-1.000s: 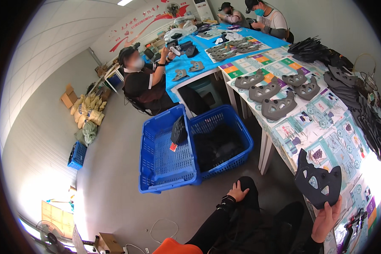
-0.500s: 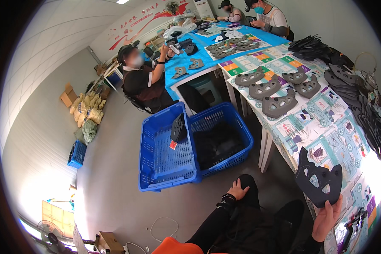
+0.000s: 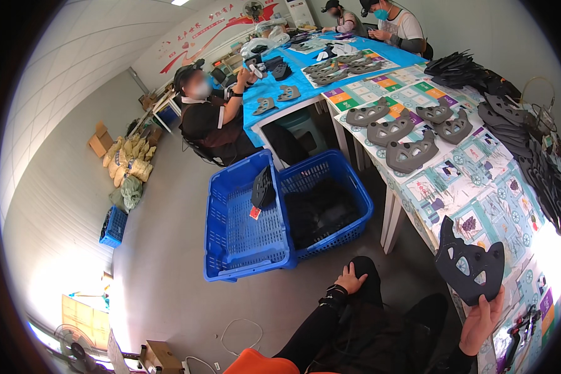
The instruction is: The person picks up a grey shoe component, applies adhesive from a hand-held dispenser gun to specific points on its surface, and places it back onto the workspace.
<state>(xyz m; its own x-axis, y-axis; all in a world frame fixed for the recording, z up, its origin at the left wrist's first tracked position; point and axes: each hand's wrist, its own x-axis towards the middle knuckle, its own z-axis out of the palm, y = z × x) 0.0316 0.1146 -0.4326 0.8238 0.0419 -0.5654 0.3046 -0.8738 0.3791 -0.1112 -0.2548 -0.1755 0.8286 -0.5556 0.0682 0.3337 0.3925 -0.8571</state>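
Observation:
In my right hand [image 3: 482, 321] is a dark grey foam pad [image 3: 471, 289] with cut-out windows and pointed upper ends. I grip its lower edge between thumb and fingers, upright over the near edge of the patterned table. My left hand [image 3: 351, 280] lies on my knee with its fingers a little spread and nothing in it. Farther along the table lie several similar grey pads [image 3: 405, 163]. Beside my right hand, a dark slender tool [image 3: 525, 330] with red parts rests on the tabletop.
Long stacks of dark pads [image 3: 533, 171] line the table's right side. Two blue plastic crates [image 3: 249, 272] stand on the floor ahead, one holding dark pieces. A co-worker [image 3: 209, 118] sits at the blue-covered table [image 3: 318, 50]; two others work at its far end.
My hands and the pad stay in place. At the far end, a co-worker's head and hands have shifted slightly.

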